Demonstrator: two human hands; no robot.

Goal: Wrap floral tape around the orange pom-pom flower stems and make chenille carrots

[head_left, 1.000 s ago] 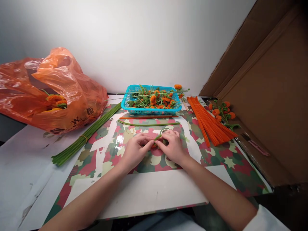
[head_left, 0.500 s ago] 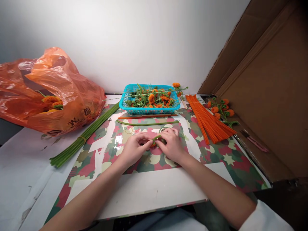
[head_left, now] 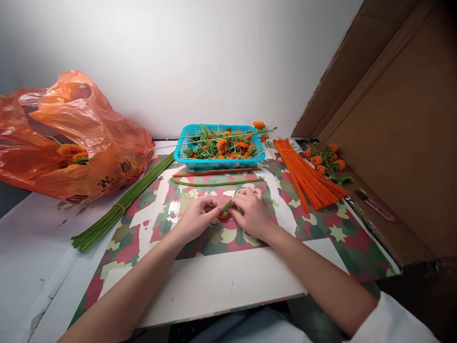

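My left hand (head_left: 195, 218) and my right hand (head_left: 253, 212) meet over the patterned mat (head_left: 321, 233), fingertips pinched together. Between them sits a small orange pipe-cleaner flower with a green stem (head_left: 224, 209); both hands grip it. Part of the green stem curls behind my right hand's fingers. Beyond the hands lie one green pipe cleaner (head_left: 217, 182) and one orange pipe cleaner (head_left: 217, 172), side by side.
A blue basket (head_left: 185, 151) holds several finished orange flowers. An orange pipe-cleaner bundle (head_left: 307, 176) and loose flowers (head_left: 326, 159) lie at right, by a cardboard wall (head_left: 400, 143). A green stem bundle (head_left: 121, 202) and orange plastic bag (head_left: 67, 138) lie left. A pink cutter (head_left: 374, 206) rests on cardboard.
The hands stay together on the small flower, with only slight finger shifts. The view has drifted a little, moving everything slightly left and up.
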